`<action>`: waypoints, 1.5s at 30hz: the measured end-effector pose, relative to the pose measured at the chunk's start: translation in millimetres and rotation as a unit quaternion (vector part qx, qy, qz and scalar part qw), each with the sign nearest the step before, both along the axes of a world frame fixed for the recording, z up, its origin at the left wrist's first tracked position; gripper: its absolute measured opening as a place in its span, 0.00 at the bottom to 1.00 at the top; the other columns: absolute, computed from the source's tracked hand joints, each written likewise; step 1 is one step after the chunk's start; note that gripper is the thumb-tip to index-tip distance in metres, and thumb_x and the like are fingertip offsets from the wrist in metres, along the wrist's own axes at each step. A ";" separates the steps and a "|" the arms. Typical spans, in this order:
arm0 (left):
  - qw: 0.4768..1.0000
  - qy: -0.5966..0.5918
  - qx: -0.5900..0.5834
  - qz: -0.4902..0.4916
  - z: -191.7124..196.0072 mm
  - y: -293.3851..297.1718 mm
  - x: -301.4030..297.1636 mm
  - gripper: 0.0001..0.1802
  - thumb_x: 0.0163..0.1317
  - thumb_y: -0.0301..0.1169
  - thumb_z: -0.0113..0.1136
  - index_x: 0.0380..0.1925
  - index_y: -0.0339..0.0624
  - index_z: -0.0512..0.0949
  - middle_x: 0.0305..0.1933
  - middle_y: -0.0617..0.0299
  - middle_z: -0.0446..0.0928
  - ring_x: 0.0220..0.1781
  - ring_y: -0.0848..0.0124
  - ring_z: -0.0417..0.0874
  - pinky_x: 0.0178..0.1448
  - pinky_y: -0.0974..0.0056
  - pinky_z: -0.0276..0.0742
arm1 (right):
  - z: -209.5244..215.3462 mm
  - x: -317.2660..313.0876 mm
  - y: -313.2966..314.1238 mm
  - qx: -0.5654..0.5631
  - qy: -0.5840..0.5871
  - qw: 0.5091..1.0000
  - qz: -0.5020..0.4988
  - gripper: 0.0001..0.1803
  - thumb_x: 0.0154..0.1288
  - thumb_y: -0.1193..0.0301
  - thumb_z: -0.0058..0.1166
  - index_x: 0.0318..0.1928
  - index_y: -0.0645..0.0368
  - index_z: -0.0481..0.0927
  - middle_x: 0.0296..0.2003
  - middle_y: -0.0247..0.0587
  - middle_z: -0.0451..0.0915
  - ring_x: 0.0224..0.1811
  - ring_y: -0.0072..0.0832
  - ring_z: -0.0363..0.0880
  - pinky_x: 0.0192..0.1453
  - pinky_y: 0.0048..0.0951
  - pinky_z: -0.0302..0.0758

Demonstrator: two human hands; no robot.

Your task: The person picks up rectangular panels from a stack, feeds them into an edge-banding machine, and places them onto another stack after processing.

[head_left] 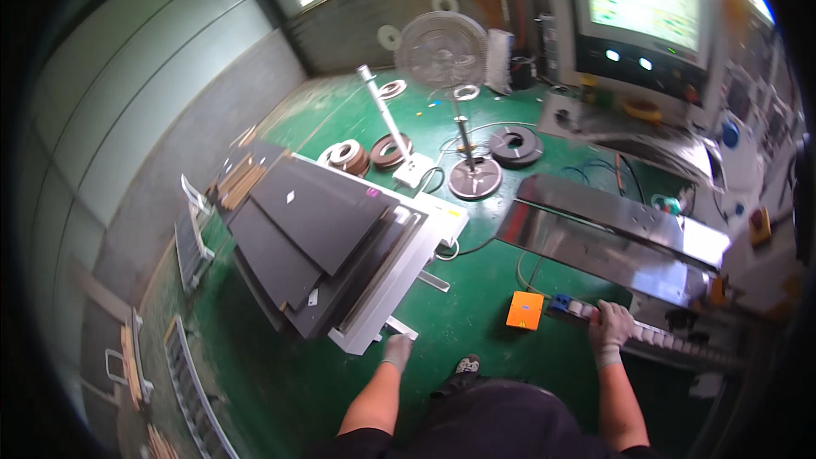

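My left hand [397, 351], in a pale glove, hangs low beside the near corner of a lift table or cart that carries dark grey boards [319, 208]. Just beyond the fingertips a white metal bar [401, 328] sticks out from under its frame [382, 289]; whether I touch it cannot be made out, and the fingers are blurred. To the right, my gloved right hand [610, 331] rests with curled fingers over a rail of small pale rollers [671, 342] along a machine's edge. Near that hand are a blue end piece [560, 302] and an orange square box [524, 311].
A round-based fan [442, 51] stands ahead, near edge-band coils [515, 145] on the green floor. Shiny metal machine covers [595, 238] and a lit screen [642, 0] are at right. Roller frames [200, 391] lie at left. Cables [476, 248] cross the floor.
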State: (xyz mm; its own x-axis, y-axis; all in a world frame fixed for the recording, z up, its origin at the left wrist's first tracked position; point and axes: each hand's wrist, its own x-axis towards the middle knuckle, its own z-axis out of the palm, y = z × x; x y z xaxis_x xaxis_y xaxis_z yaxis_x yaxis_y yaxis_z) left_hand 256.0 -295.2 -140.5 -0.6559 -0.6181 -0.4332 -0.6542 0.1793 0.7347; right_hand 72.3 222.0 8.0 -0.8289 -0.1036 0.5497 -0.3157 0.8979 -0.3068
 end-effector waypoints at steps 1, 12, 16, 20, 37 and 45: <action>0.980 0.049 0.124 0.150 -6.6 -29.8 25.4 0.15 0.68 0.41 0.47 0.32 0.43 0.78 0.32 0.57 0.80 0.28 0.63 0.78 0.31 0.58 0.70 | -5.3 -0.1 -2.6 -0.016 -0.011 1.000 -0.010 0.07 0.61 0.64 0.58 0.37 0.52 0.82 0.30 0.40 0.81 0.37 0.42 0.80 0.43 0.44 0.73; 0.841 0.230 0.260 0.415 69.3 -180.3 -49.6 0.31 0.69 0.55 0.50 0.61 0.45 0.68 0.55 0.56 0.76 0.48 0.62 0.80 0.49 0.58 0.79 | -7.3 -4.9 10.9 0.062 -0.088 0.988 -0.110 0.12 0.68 0.61 0.51 0.35 0.54 0.82 0.33 0.43 0.82 0.40 0.45 0.79 0.47 0.43 0.73; 0.846 0.188 0.352 0.354 92.2 -234.0 -73.1 0.31 0.69 0.55 0.53 0.60 0.43 0.67 0.55 0.52 0.74 0.43 0.61 0.83 0.35 0.63 0.83 | -18.5 -4.4 -6.9 0.037 -0.124 0.969 -0.209 0.14 0.70 0.60 0.50 0.37 0.55 0.83 0.36 0.44 0.82 0.45 0.44 0.79 0.51 0.43 0.73; 0.871 0.160 0.292 0.360 113.8 -225.7 -101.7 0.23 0.70 0.51 0.55 0.47 0.41 0.73 0.41 0.55 0.78 0.32 0.63 0.85 0.21 0.71 0.79 | -38.5 -2.1 -12.6 0.094 -0.043 0.959 -0.265 0.14 0.70 0.61 0.50 0.41 0.56 0.83 0.42 0.45 0.83 0.51 0.42 0.78 0.58 0.41 0.72; 0.773 0.244 0.539 0.230 103.1 -49.6 9.4 0.28 0.72 0.45 0.54 0.61 0.31 0.68 0.62 0.51 0.73 0.63 0.57 0.76 0.69 0.49 0.71 | -34.9 41.9 -329.0 -0.526 -0.710 0.439 0.161 0.27 0.73 0.56 0.53 0.61 0.65 0.68 0.52 0.49 0.79 0.52 0.38 0.81 0.61 0.42 0.76; 0.695 0.225 0.670 0.132 130.7 -17.6 -26.3 0.30 0.74 0.45 0.51 0.63 0.31 0.65 0.66 0.48 0.70 0.68 0.56 0.71 0.74 0.52 0.65 | 7.2 18.9 -320.1 -0.508 -0.595 0.612 0.115 0.19 0.73 0.53 0.53 0.44 0.57 0.78 0.31 0.31 0.78 0.29 0.24 0.75 0.33 0.27 0.71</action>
State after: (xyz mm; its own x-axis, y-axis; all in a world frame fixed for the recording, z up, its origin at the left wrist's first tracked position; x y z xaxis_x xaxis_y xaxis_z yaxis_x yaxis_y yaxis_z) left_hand 229.7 -312.7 -9.8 -0.8520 0.0183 -0.5233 -0.1849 -0.9455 0.2680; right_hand 91.2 -98.0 15.2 -0.7328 -0.3989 -0.5512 0.5913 0.0276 -0.8060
